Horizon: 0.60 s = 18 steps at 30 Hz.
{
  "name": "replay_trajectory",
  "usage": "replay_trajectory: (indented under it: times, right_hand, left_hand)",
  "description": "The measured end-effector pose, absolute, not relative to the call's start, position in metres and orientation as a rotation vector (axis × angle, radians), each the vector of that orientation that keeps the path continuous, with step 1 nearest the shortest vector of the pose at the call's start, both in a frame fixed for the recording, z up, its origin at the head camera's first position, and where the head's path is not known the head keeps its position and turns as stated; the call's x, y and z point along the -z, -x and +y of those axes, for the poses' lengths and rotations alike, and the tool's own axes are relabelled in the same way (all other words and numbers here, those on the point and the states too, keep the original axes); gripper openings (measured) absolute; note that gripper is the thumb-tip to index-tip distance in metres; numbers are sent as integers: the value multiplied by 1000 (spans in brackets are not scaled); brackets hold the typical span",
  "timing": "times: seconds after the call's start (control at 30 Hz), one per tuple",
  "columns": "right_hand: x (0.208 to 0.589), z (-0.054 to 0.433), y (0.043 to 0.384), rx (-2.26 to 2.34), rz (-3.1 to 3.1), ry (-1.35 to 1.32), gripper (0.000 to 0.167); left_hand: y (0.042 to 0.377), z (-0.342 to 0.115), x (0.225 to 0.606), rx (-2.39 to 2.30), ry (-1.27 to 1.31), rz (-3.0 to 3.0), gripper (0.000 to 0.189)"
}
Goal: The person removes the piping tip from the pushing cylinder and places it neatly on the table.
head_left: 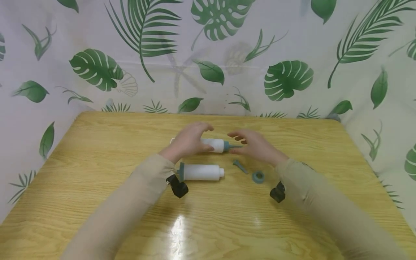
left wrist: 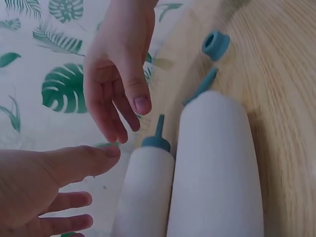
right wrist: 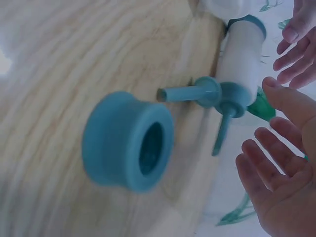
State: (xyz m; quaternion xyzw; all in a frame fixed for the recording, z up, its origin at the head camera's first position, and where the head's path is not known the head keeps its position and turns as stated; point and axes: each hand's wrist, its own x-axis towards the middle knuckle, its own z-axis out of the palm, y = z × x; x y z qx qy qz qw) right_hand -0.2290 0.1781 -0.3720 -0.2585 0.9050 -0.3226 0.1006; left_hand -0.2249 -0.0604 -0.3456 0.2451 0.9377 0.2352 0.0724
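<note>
I judge: reach step, nozzled bottle (head_left: 215, 145).
Left hand (head_left: 188, 141) beside it, right hand (head_left: 256, 145) near its nozzle (right wrist: 223, 132); both spread, empty; likely needs gripping.

On my yellow wooden desk (head_left: 227, 220), a white plastic tube with teal nozzle (head_left: 216, 145) lies nearest the far edge; a white plastic tube with teal flange (head_left: 201, 172) lies nearer me; right of that, a teal plastic rod (head_left: 240, 167), then a teal plastic ring (head_left: 255, 179).
</note>
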Motion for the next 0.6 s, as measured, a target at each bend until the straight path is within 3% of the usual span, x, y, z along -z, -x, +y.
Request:
replay_trajectory:
  times: [0.6]
  right_hand:
    - [399,163,253,979,2651,725,43]
  left_hand:
    - [250,-61,374,-611,-697,2754,62]
